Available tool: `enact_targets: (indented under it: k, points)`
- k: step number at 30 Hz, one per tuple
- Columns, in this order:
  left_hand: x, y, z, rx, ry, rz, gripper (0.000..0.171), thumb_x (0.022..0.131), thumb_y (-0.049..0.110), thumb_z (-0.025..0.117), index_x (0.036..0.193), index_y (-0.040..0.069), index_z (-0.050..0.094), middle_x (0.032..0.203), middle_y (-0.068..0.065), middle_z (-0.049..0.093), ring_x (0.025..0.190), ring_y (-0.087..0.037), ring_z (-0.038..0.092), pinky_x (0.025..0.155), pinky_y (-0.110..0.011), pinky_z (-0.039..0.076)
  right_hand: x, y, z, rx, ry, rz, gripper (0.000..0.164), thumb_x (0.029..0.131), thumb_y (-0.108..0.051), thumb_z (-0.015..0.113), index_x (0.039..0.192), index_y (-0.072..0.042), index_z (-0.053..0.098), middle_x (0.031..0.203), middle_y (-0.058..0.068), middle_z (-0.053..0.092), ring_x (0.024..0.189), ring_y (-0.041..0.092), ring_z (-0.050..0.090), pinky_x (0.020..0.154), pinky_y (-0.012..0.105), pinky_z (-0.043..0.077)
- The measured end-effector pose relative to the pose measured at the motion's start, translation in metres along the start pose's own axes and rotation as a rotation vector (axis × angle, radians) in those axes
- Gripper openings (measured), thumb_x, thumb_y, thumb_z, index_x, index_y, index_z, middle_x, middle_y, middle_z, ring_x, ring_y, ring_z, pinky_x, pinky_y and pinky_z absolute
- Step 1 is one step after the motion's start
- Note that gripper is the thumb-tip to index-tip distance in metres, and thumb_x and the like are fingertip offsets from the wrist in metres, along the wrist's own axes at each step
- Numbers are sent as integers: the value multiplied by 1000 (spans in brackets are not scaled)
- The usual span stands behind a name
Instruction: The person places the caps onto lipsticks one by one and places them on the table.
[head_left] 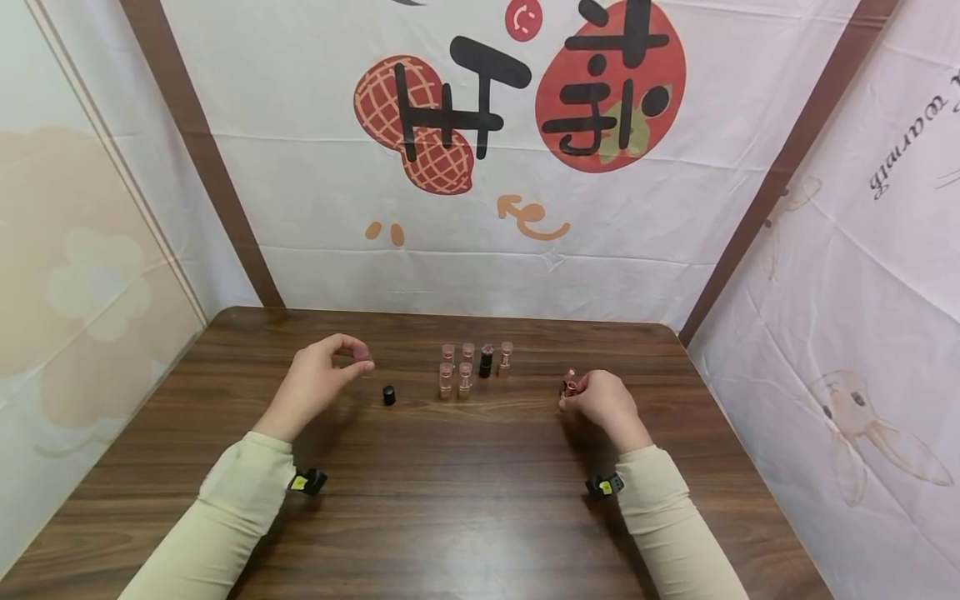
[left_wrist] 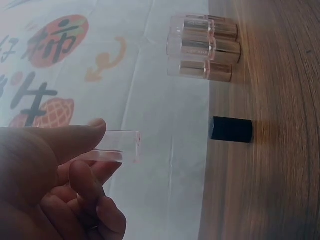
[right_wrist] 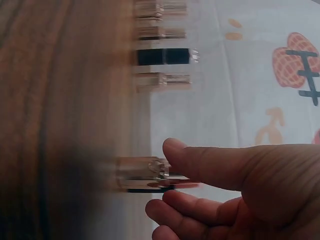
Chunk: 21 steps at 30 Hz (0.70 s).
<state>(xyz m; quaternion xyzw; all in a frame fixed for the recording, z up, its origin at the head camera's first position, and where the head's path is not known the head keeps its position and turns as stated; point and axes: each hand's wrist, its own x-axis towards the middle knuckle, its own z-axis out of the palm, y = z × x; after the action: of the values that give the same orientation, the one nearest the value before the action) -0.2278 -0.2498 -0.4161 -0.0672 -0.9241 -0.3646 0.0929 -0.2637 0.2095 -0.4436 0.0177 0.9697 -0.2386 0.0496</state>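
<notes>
Between thumb and fingers of my left hand (head_left: 318, 379) is a clear plastic cap (left_wrist: 129, 142), held above the table at the left. A small black cap (head_left: 388, 396) stands on the table to the right of that hand. At the right, my right hand (head_left: 609, 404) pinches an uncapped rose-gold lipstick (right_wrist: 137, 167) close to the tabletop. Just behind it, partly hidden, shows a black lipstick base (right_wrist: 147, 190) with a reddish bullet (right_wrist: 189, 185) near the fingers.
Several clear-capped rose-gold lipsticks (head_left: 446, 382) stand grouped near the middle of the wooden table (head_left: 450, 483). Among them is a black lipstick (head_left: 486, 362) with a clear top. A printed cloth (head_left: 315, 200) hangs behind the table's far edge.
</notes>
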Motion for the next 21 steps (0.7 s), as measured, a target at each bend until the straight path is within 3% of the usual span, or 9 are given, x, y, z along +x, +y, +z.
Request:
enact_targets:
  k: [11,21]
  points:
    - [-3,10,2,-12,19,32,26,94,40,75,109,19,67,107,0,72,86,-23,62,74,-36,49,4,1,16,-36,-6,52,38,79,-44,87,71,-16,62,71,1,59,65,21,54,55,35,40]
    - [-7,20,0,-23,37,48,22,93,33,78,106,19,68,104,0,74,85,-21,63,71,-34,48,5,1,18,-30,8,59,35,80,-44,86,76,-16,65,77,2,62,69,22,56,58,36,41]
